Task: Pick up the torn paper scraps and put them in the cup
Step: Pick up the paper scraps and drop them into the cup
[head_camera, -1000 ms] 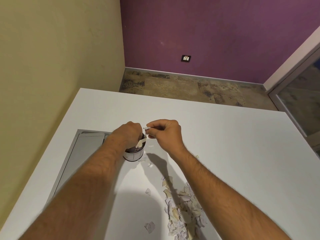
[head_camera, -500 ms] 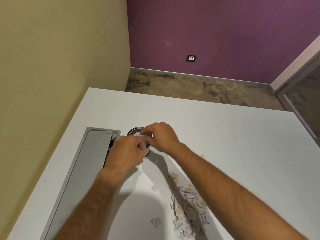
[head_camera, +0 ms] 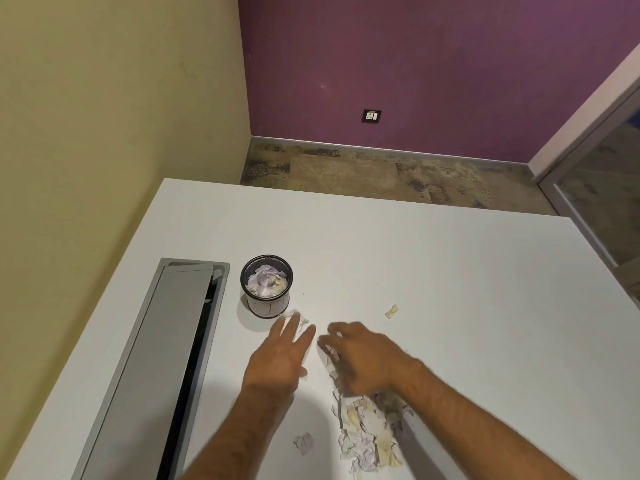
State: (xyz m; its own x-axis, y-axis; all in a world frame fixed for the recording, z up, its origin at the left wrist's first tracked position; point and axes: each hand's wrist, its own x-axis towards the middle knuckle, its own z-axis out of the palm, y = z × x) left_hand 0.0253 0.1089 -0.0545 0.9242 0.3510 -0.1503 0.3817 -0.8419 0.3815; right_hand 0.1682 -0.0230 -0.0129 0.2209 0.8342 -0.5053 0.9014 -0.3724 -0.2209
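Both hands, left (head_camera: 277,362) and right (head_camera: 363,358), empty and spread, over white table (head_camera: 450,289) near purple wall (head_camera: 433,64).

Even, fairly dim indoor light falls on the white table (head_camera: 433,271), with no glare. Soft shadows pool beneath both forearms and beside the cup (head_camera: 266,288). Both hands, especially the right hand (head_camera: 363,358), are motion-blurred, and the wide lens bends the walls near the edges.
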